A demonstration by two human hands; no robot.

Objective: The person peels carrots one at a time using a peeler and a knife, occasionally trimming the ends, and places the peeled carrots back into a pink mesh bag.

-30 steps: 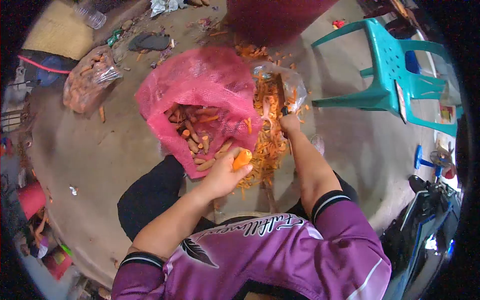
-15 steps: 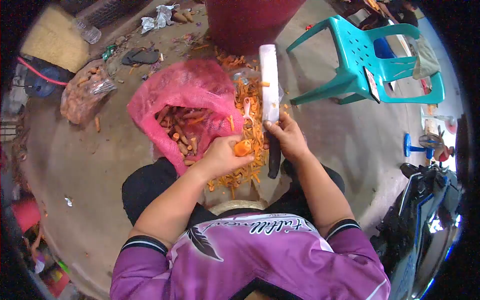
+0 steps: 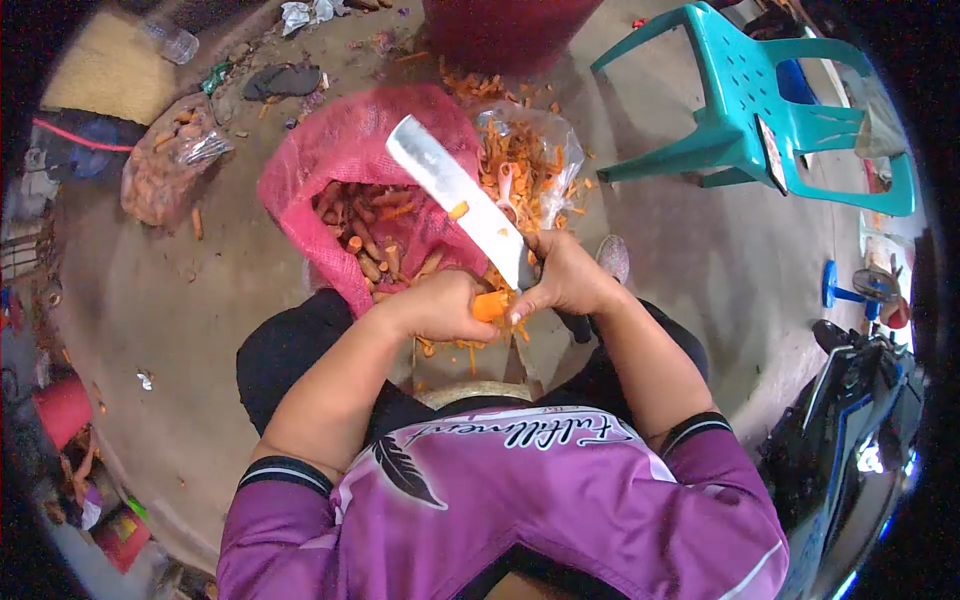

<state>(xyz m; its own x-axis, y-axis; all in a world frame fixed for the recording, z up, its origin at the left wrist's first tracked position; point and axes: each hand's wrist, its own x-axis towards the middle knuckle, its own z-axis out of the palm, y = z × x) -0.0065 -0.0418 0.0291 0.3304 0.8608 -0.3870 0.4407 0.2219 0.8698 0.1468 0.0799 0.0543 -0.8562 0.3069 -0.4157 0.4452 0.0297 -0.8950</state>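
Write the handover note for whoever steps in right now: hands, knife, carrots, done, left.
Left hand: shut on a carrot, held over the lap.
Right hand: shut on the knife, blade slanting up-left, its base at the carrot.
Pink mesh sack: open in front, many dull brownish carrots inside.
Done: a heap of orange shavings lies beside the sack.
To do: the held carrot, bright orange where it shows, and the sackful.

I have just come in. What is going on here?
A person in a purple shirt is bent over a floor. The left hand holds a carrot. The right hand grips a large knife, whose blade slants from beside that carrot up over an open pink sack full of carrots. Orange peelings lie heaped just beyond the hands.
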